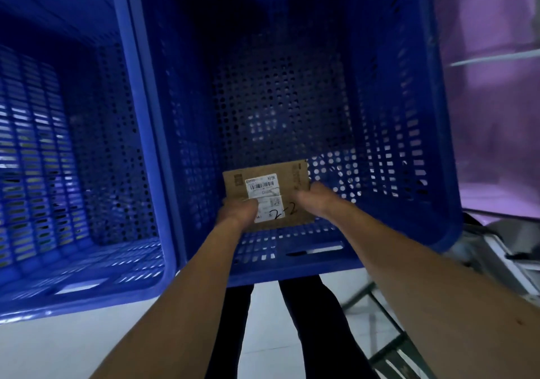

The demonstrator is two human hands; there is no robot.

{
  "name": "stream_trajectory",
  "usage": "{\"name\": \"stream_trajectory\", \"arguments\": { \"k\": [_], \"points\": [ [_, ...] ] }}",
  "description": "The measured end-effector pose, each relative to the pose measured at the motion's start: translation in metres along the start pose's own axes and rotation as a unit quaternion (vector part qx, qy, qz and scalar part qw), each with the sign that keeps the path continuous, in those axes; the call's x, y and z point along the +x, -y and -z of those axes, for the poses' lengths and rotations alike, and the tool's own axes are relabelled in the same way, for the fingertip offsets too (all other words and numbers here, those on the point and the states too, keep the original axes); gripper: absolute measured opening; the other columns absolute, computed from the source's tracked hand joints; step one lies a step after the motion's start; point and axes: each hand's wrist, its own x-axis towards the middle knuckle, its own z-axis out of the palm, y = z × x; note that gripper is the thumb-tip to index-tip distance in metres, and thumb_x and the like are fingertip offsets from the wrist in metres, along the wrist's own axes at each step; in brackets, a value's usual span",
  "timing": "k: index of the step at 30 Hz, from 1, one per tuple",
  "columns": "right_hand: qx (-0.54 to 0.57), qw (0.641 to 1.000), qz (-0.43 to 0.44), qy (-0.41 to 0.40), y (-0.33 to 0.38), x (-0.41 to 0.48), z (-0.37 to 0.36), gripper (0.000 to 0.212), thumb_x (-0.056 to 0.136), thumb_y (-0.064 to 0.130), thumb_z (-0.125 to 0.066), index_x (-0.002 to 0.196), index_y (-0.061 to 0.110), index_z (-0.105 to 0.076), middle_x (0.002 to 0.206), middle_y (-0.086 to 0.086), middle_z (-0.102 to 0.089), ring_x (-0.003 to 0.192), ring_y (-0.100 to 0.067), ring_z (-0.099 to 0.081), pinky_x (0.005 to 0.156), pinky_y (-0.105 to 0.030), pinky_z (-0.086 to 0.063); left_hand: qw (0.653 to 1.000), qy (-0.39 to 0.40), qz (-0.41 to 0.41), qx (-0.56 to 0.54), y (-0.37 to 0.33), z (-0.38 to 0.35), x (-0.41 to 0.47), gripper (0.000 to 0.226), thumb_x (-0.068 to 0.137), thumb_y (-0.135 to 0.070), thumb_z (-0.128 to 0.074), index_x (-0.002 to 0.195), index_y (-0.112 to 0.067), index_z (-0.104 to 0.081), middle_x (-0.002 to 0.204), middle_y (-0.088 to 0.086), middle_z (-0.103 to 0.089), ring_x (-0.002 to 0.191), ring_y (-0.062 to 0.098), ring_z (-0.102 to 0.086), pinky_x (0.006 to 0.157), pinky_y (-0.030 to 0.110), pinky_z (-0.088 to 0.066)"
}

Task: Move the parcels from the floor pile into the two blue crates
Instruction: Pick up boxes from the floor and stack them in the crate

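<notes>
Setting down calls for a level, two-handed descent. Leave the left slatted blue plastic crate (43,145) untouched; it stands just beside the target crate. The left hand (238,212) grips the near left corner of the flat brown cardboard parcel (271,194), which carries a white barcode label on top. The right hand (314,200) grips the parcel's right edge, fingers curled round it. The parcel is deep inside the right perforated blue plastic crate (394,115), close to its near wall; contact with the crate floor cannot be confirmed. Keep the parcel flat, label upward. Seat it fully, then release both hands together and withdraw straight up, avoiding the rim.
</notes>
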Motion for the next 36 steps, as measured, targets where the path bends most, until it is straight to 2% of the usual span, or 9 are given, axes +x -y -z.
{"name": "stream_trajectory", "arguments": {
  "k": [3,8,13,15,21,26,29,33,36],
  "points": [
    [-0.012,0.999,0.019,0.031,-0.003,0.003,-0.009,0.052,0.091,0.051,-0.055,0.136,0.025,-0.056,0.132,0.002,-0.059,0.116,-0.020,-0.055,0.093,-0.030,-0.041,1.000,-0.005,-0.016,0.008,0.004,-0.003,0.007,0.057,0.085,-0.041,-0.058,0.135,-0.013,-0.055,0.130,0.008,-0.060,0.111,0.027,-0.060,0.099,0.038,-0.051],
    [-0.035,0.999,-0.001,0.023,0.000,0.003,-0.009,0.053,0.093,0.046,-0.051,0.139,0.021,-0.052,0.133,0.001,-0.058,0.112,-0.019,-0.054,0.095,-0.031,-0.043,0.999,0.012,-0.040,0.009,0.002,-0.004,0.005,0.011,0.094,-0.030,-0.054,0.103,-0.024,-0.059,0.122,0.006,-0.065,0.108,0.025,-0.062,0.100,0.037,-0.051],
    [-0.088,0.996,0.000,-0.012,0.014,-0.018,-0.005,0.025,0.100,0.033,-0.047,0.115,0.017,-0.059,0.112,-0.005,-0.063,0.098,-0.021,-0.059,0.084,-0.031,-0.049,0.998,0.025,-0.061,0.019,-0.006,0.001,-0.011,0.016,0.096,-0.030,-0.052,0.107,-0.023,-0.061,0.119,0.004,-0.066,0.105,0.023,-0.063,0.096,0.034,-0.052],
    [-0.127,0.991,0.012,-0.028,0.021,-0.031,-0.006,0.027,0.097,0.033,-0.047,0.110,0.014,-0.060,0.110,-0.004,-0.064,0.095,-0.021,-0.061,0.081,-0.030,-0.051,0.997,0.027,-0.068,0.028,-0.011,0.005,-0.024,0.024,0.098,-0.031,-0.051,0.116,-0.019,-0.062,0.119,0.004,-0.065,0.103,0.022,-0.062,0.090,0.028,-0.051],
    [-0.205,0.978,0.028,-0.036,0.044,-0.093,0.003,0.039,0.095,0.029,-0.044,0.125,0.009,-0.059,0.126,-0.008,-0.060,0.107,-0.026,-0.060,0.092,-0.036,-0.052,0.994,0.037,-0.100,0.030,-0.030,0.024,-0.082,0.035,0.097,-0.033,-0.053,0.125,-0.014,-0.062,0.117,0.005,-0.065,0.106,0.024,-0.062,0.096,0.035,-0.052],
    [-0.233,0.970,0.039,-0.050,0.054,-0.156,0.016,0.036,0.095,0.022,-0.045,0.125,0.005,-0.056,0.125,-0.012,-0.060,0.104,-0.027,-0.060,0.078,-0.031,-0.048,0.988,0.042,-0.128,0.076,-0.043,0.046,-0.150,0.034,0.095,-0.036,-0.053,0.117,-0.011,-0.061,0.114,0.004,-0.063,0.105,0.023,-0.061,0.099,0.035,-0.050],
    [-0.241,0.967,0.050,-0.059,0.064,-0.197,0.024,0.045,0.097,0.027,-0.047,0.134,0.003,-0.053,0.125,-0.014,-0.060,0.110,-0.029,-0.059,0.081,-0.032,-0.046,0.983,0.050,-0.151,0.093,-0.047,0.064,-0.193,0.031,0.094,-0.035,-0.054,0.109,-0.008,-0.060,0.120,0.005,-0.063,0.109,0.025,-0.061,0.101,0.036,-0.049],
    [-0.278,0.956,0.067,-0.072,0.080,-0.238,0.027,0.045,0.099,0.031,-0.045,0.134,0.004,-0.053,0.132,-0.015,-0.057,0.112,-0.029,-0.058,0.082,-0.032,-0.047,0.973,0.025,-0.198,0.114,-0.047,0.089,-0.238,0.025,0.091,-0.036,-0.056,0.090,-0.011,-0.059,0.102,0.005,-0.062,0.092,0.022,-0.059,0.080,0.033,-0.050],
    [-0.311,0.944,0.092,-0.054,0.100,-0.260,0.025,0.037,0.099,0.035,-0.046,0.112,0.004,-0.061,0.108,-0.009,-0.061,0.093,-0.024,-0.060,0.069,-0.031,-0.046,0.967,-0.006,-0.216,0.134,-0.042,0.118,-0.268,0.030,0.094,-0.031,-0.052,0.072,-0.013,-0.046,0.075,0.003,-0.049,0.065,0.017,-0.045,0.059,0.031,-0.035]
  ]
}}
